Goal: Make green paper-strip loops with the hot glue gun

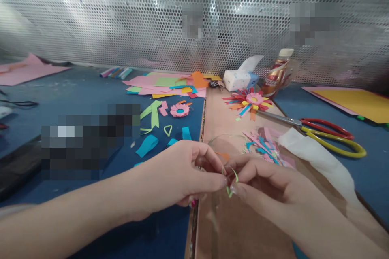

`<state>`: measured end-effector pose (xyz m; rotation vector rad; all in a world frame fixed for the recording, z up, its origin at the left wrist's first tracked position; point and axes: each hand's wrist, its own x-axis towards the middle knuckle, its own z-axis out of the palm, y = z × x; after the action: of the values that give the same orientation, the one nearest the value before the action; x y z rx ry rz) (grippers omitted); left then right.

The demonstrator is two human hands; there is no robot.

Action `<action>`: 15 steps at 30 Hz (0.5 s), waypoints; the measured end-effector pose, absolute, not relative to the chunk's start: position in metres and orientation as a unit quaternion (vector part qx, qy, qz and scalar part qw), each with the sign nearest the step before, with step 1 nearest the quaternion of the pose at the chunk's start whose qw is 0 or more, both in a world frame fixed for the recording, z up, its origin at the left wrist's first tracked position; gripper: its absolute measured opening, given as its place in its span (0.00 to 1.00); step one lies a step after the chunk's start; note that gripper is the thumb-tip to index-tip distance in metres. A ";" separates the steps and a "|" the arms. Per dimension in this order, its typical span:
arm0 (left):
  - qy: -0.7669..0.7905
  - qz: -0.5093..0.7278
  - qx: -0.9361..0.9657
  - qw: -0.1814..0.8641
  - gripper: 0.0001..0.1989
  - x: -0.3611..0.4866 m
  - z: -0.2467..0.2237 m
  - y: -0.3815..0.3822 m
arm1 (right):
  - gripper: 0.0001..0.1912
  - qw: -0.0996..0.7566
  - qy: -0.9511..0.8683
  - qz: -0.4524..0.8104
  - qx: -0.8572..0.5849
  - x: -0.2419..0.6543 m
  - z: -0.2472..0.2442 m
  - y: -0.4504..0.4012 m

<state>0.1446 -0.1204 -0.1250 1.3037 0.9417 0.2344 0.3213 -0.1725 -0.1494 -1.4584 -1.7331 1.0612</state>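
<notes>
A thin light-green paper strip (pixel 229 191), bent into a small loop, is held between my two hands over the cardboard. My left hand (pixel 194 174) pinches one side of it between thumb and forefinger. From the other side, my right hand (pixel 264 184) pinches it with thumb and fingertips. Just beyond my left hand lie blue paper loops (pixel 147 145), a small green paper triangle (pixel 167 130), green paper strips (pixel 152 113) and a pink paper flower (pixel 180 109) with a blue centre. Thin paper scraps (pixel 264 145) lie in a pile past my right hand.
Scissors (pixel 304 122) with red and yellow handles lie at right beside a crumpled white tissue (pixel 319 158). Farther back are a multicoloured paper flower (pixel 251 99), a tissue pack (pixel 240 79), a bottle (pixel 276 73) and coloured sheets (pixel 164 83). A perforated metal panel (pixel 152 16) closes the back.
</notes>
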 end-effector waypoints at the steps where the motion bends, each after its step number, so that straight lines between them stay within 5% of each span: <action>1: 0.422 0.104 0.580 0.689 0.05 0.144 -0.125 -0.121 | 0.06 0.315 -0.658 0.401 -0.554 0.321 -0.150 -0.172; 15: 0.411 0.122 0.546 0.719 0.05 0.144 -0.132 -0.120 | 0.07 0.299 -0.702 0.330 -0.555 0.322 -0.147 -0.175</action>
<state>0.1438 -0.1201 -0.1318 1.2083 0.9095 0.2706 0.3222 -0.1752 -0.1472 -1.4733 -1.8651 0.8766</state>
